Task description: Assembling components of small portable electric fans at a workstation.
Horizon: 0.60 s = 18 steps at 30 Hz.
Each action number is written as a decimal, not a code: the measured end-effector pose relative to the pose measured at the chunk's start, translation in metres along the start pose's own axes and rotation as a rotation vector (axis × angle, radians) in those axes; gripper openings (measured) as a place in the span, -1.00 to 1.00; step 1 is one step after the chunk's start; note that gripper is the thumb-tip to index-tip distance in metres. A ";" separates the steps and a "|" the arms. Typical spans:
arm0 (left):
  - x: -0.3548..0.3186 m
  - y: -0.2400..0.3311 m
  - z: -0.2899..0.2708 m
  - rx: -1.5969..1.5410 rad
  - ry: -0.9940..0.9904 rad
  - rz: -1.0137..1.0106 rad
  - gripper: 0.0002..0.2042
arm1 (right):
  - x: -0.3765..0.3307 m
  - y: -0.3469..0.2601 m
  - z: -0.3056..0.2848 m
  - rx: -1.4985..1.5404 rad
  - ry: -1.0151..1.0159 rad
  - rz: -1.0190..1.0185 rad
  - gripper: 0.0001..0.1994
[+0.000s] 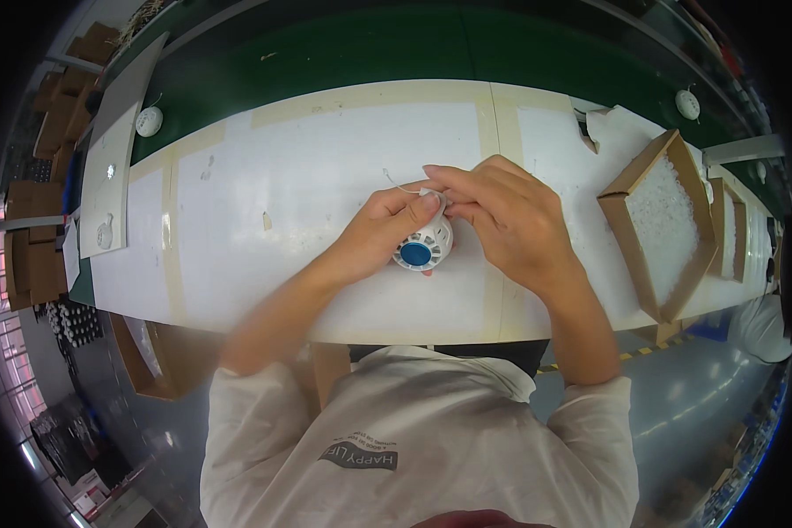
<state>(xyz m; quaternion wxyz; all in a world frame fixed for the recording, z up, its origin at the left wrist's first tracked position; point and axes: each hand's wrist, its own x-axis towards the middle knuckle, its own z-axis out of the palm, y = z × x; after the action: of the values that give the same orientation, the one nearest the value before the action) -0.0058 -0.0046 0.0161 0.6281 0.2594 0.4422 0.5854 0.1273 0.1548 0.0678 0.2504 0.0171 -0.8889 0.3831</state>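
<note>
A small round white device (pixel 434 243) with a blue disc in the middle of its slotted face is held over the white table. My left hand (pixel 391 220) is closed round its left side, the thumb lying near its top. A thin white cord (pixel 398 185) curls out to the left above that thumb. At the device's upper right, the fingers of my right hand (pixel 508 214) are pinched together. Whatever is between those fingertips is hidden. A narrow white strap-like piece (pixel 440 201) shows between the two hands.
On the right of the white table (pixel 326 290) stands a cardboard box (pixel 619 251) of clear small pieces, with another box (pixel 738 231) beyond. Similar round devices lie on the green belt, at left (pixel 149 121) and right (pixel 687 106). A white board (pixel 119 158) leans out at left.
</note>
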 end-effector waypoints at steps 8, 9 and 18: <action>0.001 0.021 0.000 -0.541 -0.043 0.048 -0.45 | -0.051 0.019 -0.113 -0.411 0.644 0.419 -0.68; -0.007 0.025 -0.001 -0.541 -0.025 0.077 -0.45 | -0.071 0.034 -0.138 -0.606 0.518 0.528 -0.68; 0.007 0.011 -0.016 0.057 0.277 0.277 -0.57 | -0.148 0.079 -0.163 -0.769 0.070 0.749 -0.78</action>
<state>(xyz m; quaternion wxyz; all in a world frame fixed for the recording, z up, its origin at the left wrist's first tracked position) -0.0261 0.0012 0.0158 0.4671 0.2524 0.5008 0.6836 0.3100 0.2988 0.0416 0.1142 -0.4067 -0.9015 0.0935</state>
